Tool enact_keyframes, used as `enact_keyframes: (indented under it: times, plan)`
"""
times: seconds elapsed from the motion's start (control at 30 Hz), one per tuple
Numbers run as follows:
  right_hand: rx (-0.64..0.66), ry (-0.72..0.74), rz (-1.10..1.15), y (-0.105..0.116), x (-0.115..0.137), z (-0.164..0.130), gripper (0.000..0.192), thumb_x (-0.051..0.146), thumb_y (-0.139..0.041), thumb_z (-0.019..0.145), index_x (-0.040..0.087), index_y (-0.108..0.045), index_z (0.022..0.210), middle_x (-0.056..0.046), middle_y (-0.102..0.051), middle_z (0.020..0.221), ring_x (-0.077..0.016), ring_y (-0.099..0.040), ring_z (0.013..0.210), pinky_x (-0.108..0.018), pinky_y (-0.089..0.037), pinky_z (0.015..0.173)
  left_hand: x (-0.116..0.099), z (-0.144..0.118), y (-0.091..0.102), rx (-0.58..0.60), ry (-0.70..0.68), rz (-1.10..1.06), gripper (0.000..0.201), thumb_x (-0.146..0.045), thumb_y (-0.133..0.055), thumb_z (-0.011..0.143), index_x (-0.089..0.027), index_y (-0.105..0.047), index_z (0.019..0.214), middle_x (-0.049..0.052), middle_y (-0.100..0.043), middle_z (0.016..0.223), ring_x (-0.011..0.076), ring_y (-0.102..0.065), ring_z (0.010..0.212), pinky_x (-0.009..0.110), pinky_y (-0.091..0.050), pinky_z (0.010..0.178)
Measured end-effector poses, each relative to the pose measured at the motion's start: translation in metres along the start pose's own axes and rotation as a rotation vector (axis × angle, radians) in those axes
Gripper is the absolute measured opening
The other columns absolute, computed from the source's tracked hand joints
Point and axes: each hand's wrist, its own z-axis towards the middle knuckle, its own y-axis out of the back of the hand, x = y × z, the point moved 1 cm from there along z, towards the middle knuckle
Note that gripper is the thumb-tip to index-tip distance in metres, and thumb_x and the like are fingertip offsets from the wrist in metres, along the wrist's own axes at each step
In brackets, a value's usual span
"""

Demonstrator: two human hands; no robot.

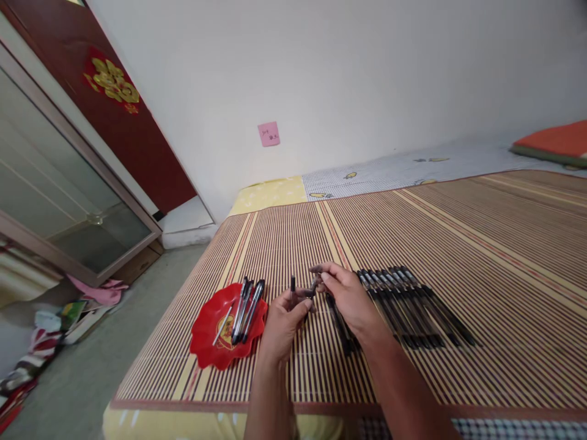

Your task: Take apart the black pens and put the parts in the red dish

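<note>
My left hand (283,321) grips a dark pen barrel (292,285) that stands upright between its fingers. My right hand (347,297) pinches a small dark pen piece (313,285) right beside that barrel, the two parts nearly touching. Both hands hover low over a striped bamboo mat (481,244). Left of my left hand sits a red scalloped plate (208,342) holding several pens (246,308). To the right of my right hand lies a neat row of several black pens (415,305). One more black pen (342,327) lies under my right wrist.
The mat covers a bed with a yellow sheet (270,192) against a white wall carrying a pink note (268,133). An orange cushion (557,142) lies at the far right. A glass-door cabinet (59,195) and heaped clothes (55,324) occupy the floor at left.
</note>
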Motion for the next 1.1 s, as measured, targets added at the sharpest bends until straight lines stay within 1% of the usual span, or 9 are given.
enact_keyframes:
  times: [0.1, 0.2, 0.3, 0.47, 0.53, 0.63, 0.8, 0.93, 1.1]
  plan:
    - [0.071, 0.005, -0.067, -0.004, 0.003, -0.002, 0.034, 0.023, -0.05, 0.084, 0.019, -0.072, 0.108, -0.002, -0.068, 0.08, -0.0141, -0.059, 0.067, -0.028, -0.05, 0.069, -0.001, 0.0, -0.002, -0.008, -0.003, -0.029, 0.031, -0.03, -0.084, 0.066, -0.015, -0.074, 0.092, 0.002, -0.069, 0.074, 0.0095, -0.055, 0.059, 0.019, -0.04, 0.057]
    - [0.156, 0.054, -0.165, -0.007, 0.008, -0.004, 0.037, 0.017, -0.047, 0.084, 0.02, -0.073, 0.11, -0.005, -0.073, 0.096, -0.0172, -0.067, 0.091, -0.033, -0.052, 0.087, -0.002, 0.0, -0.004, -0.042, -0.015, -0.087, 0.032, -0.029, -0.085, 0.064, -0.015, -0.075, 0.091, 0.002, -0.069, 0.076, 0.0094, -0.056, 0.06, 0.019, -0.042, 0.057]
    - [0.212, 0.083, -0.225, -0.007, 0.014, -0.007, 0.038, 0.013, -0.047, 0.083, 0.019, -0.074, 0.109, -0.008, -0.074, 0.109, -0.0198, -0.066, 0.108, -0.037, -0.049, 0.099, -0.002, 0.001, -0.005, -0.054, -0.032, -0.099, 0.03, -0.028, -0.086, 0.063, -0.015, -0.075, 0.088, 0.001, -0.068, 0.073, 0.0096, -0.056, 0.061, 0.019, -0.044, 0.059]
    - [0.285, 0.029, -0.182, -0.005, 0.014, -0.01, 0.037, 0.012, -0.052, 0.082, 0.019, -0.073, 0.111, -0.008, -0.075, 0.106, -0.0203, -0.071, 0.096, -0.038, -0.057, 0.088, -0.007, 0.0, -0.005, -0.085, -0.072, -0.108, 0.031, -0.029, -0.086, 0.063, -0.016, -0.074, 0.088, -0.001, -0.065, 0.069, 0.0072, -0.048, 0.052, 0.02, -0.042, 0.056]
    - [0.241, 0.017, -0.2, -0.004, 0.011, -0.009, 0.034, 0.012, -0.05, 0.083, 0.018, -0.073, 0.108, -0.008, -0.073, 0.106, -0.0178, -0.072, 0.086, -0.036, -0.06, 0.083, -0.007, -0.001, -0.005, -0.091, -0.068, -0.102, 0.031, -0.029, -0.086, 0.063, -0.016, -0.074, 0.089, -0.001, -0.066, 0.072, 0.0062, -0.045, 0.05, 0.02, -0.041, 0.055]
    - [0.109, 0.024, -0.234, -0.001, 0.006, -0.006, 0.028, 0.012, -0.048, 0.084, 0.017, -0.072, 0.098, -0.008, -0.072, 0.102, -0.0151, -0.072, 0.078, -0.032, -0.06, 0.079, -0.006, 0.0, -0.004, -0.089, -0.051, -0.062, 0.03, -0.029, -0.085, 0.064, -0.016, -0.073, 0.089, -0.001, -0.066, 0.071, 0.0074, -0.049, 0.054, 0.02, -0.042, 0.058]
    - [-0.065, -0.009, 0.071, 0.005, 0.007, -0.001, 0.015, 0.022, -0.061, 0.08, 0.019, -0.069, 0.093, -0.004, -0.071, 0.085, -0.0171, -0.071, 0.078, -0.035, -0.059, 0.081, -0.003, 0.0, -0.004, -0.044, -0.042, -0.021, 0.028, -0.03, -0.083, 0.067, -0.016, -0.073, 0.089, 0.001, -0.068, 0.074, 0.0105, -0.056, 0.063, 0.021, -0.042, 0.062]
    - [-0.077, -0.025, 0.341, 0.008, 0.012, -0.002, 0.018, 0.027, -0.075, 0.072, 0.019, -0.069, 0.087, -0.002, -0.07, 0.082, -0.0165, -0.07, 0.079, -0.034, -0.056, 0.084, -0.004, -0.002, -0.007, -0.04, -0.025, -0.002, 0.028, -0.03, -0.083, 0.066, -0.016, -0.073, 0.088, 0.002, -0.068, 0.076, 0.0116, -0.057, 0.066, 0.022, -0.041, 0.063]
    - [-0.034, -0.021, 0.281, 0.007, 0.013, -0.003, 0.02, 0.027, -0.076, 0.071, 0.019, -0.072, 0.089, -0.001, -0.071, 0.084, -0.0149, -0.067, 0.079, -0.031, -0.052, 0.083, -0.003, -0.003, -0.009, -0.03, -0.036, 0.001, 0.028, -0.029, -0.083, 0.066, -0.016, -0.074, 0.089, 0.003, -0.07, 0.082, 0.0129, -0.059, 0.073, 0.022, -0.042, 0.066]
